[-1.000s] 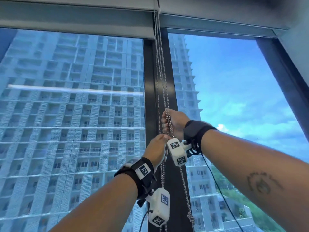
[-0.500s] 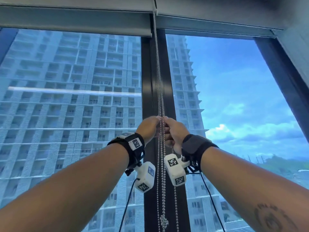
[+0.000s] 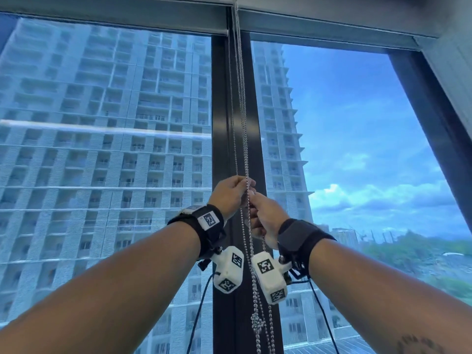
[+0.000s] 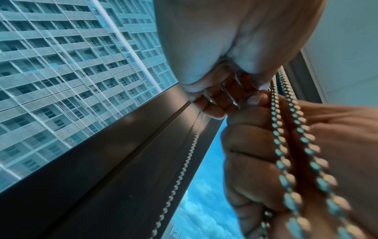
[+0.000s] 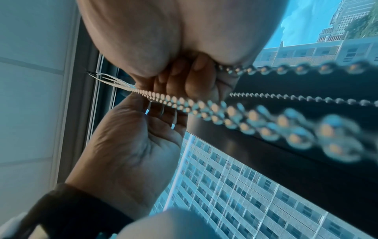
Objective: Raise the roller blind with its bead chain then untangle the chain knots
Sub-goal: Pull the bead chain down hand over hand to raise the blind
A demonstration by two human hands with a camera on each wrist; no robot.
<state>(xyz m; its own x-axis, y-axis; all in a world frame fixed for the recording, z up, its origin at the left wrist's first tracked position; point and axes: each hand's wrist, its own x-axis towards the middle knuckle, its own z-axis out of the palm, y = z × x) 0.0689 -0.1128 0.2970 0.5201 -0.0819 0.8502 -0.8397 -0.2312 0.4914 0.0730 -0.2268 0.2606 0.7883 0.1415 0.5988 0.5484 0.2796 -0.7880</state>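
Note:
Several strands of silver bead chain hang from the top of the frame down the dark mullion. The grey roller blind is wound up along the top of the window. My left hand is curled round the strands, just above my right hand, which grips a strand in its fist. A tangled knot hangs below both wrists. In the right wrist view, a strand runs out of my right hand, and two strands pass over my left hand. The left wrist view shows both fists close together, with blurred strands.
The black mullion splits the glass panes, with a tower block outside on the left. A dark frame post and a pale wall close in the right side. Black cables hang from the wrist cameras near the chains.
My left hand has risen from below the right hand to just above it, taking a new grip on the chain. The right hand has dropped slightly.

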